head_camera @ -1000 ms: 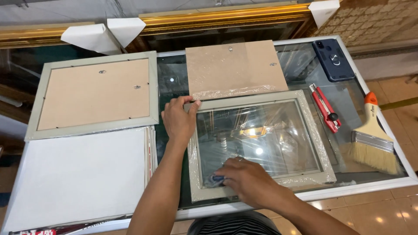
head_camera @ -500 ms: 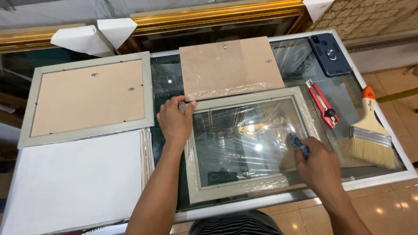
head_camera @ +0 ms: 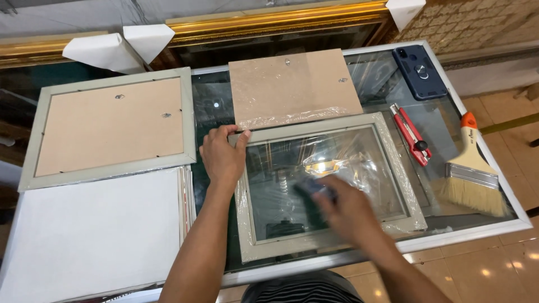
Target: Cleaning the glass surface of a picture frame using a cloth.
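I see the open picture frame (head_camera: 328, 185) lying flat at the near middle of the glass table (head_camera: 494, 224). Just beyond it lies a backing board (head_camera: 295, 87). To its left, far side, rests a second frame (head_camera: 109, 128), with a stack of sheets (head_camera: 95, 230) nearer. To its right lie a utility knife (head_camera: 411, 134), then a paintbrush (head_camera: 470, 177); a phone (head_camera: 418, 72) sits at the far right corner.

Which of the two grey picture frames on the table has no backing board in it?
The grey frame under both hands, right of centre: its glass shows bare. The left grey frame lies face down with its brown board fitted; a loose board lies behind.
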